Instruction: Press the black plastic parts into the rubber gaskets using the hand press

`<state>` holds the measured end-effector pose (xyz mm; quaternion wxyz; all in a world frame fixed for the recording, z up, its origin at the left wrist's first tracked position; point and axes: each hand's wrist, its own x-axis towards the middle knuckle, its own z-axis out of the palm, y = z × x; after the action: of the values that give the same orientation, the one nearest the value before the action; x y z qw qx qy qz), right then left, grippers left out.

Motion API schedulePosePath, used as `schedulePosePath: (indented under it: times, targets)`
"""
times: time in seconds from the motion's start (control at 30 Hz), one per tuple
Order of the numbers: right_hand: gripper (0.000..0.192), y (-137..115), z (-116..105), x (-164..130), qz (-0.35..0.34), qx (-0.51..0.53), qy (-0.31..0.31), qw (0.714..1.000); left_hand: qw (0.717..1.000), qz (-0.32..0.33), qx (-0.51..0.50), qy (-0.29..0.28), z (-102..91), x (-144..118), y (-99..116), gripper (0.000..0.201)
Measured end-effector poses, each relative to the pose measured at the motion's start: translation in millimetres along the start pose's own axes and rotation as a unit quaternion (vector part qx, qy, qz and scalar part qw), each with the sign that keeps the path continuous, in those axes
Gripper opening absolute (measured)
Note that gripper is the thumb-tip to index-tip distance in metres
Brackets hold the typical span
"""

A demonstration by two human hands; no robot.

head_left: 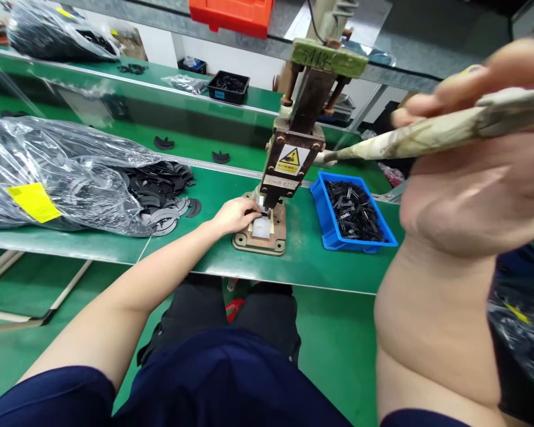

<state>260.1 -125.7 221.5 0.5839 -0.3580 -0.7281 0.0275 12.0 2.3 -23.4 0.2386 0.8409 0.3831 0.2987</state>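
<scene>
A hand-operated arbor press (289,157) stands on the green bench, with a warning label on its front. My left hand (237,216) reaches to its base, fingertips closed on a small black part (264,214) below the ram; the fingers partly hide that part. A pale block (261,228) sits in the fixture just in front. On the right, my right hand (476,160), large and blurred near the camera, is curled round the press lever (396,142), which is wrapped in worn, light tape and runs out from the press.
Right of the press is a blue bin (360,242) of small black parts. Curved black pieces (153,187) spill from a clear plastic bag (66,172) on the left. Behind, a green conveyor belt (191,133) carries two curved pieces. A black tray (228,88) stands farther back.
</scene>
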Motion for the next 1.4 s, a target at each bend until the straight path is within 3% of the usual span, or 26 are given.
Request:
schedulePosePath:
  times: [0.07,0.2,0.37,0.53,0.63,0.7,0.8,0.9,1.0,1.17,1.4]
  targets:
    - [0.049,-4.0,9.3,0.0,0.029,0.008,0.035,0.999,1.0,0.02,0.015,-0.017,-0.5,1.5,0.7,0.021]
    - [0.024,0.5,33.2,-24.4,-0.012,0.046,0.123,0.991,0.999,0.035,0.018,-0.017,-2.2,1.5,0.5,0.022]
    - [0.03,15.2,51.7,-92.0,-0.064,0.044,0.124,0.989,0.999,0.029,0.015,-0.005,2.3,0.4,-1.5,0.02]
    - [0.027,34.1,61.0,-138.4,-0.047,0.015,0.144,0.988,0.999,0.043,0.002,-0.005,2.3,-2.6,-2.9,0.021]
    - [0.024,42.2,66.6,-142.4,-0.055,0.033,0.184,0.981,0.997,0.034,0.062,-0.016,-22.2,-12.7,-13.5,0.024]
    - [0.018,45.0,70.2,-141.3,-0.064,0.043,0.196,0.978,0.987,-0.026,0.156,-0.012,-50.0,-25.7,-26.8,0.028]
    - [0.009,46.3,75.7,-139.8,-0.08,0.052,0.215,0.972,0.944,-0.148,0.294,0.0,-92.2,-50.2,-50.9,0.039]
    - [0.006,46.4,80.4,-139.1,-0.083,0.055,0.242,0.965,0.907,-0.216,0.36,-0.018,-114.4,-70.0,-69.2,0.051]
    - [0.006,46.6,80.4,-139.4,-0.084,0.039,0.243,0.966,0.898,-0.223,0.376,-0.051,-114.9,-78.5,-77.2,0.052]
    - [0.014,46.2,73.0,-143.6,-0.06,0.024,0.214,0.975,0.908,-0.212,0.355,-0.063,-105.6,-72.5,-83.8,0.048]
    - [0.011,46.7,74.5,-142.2,-0.071,0.044,0.219,0.972,0.943,-0.185,0.269,-0.058,-83.1,-60.0,-81.2,0.033]
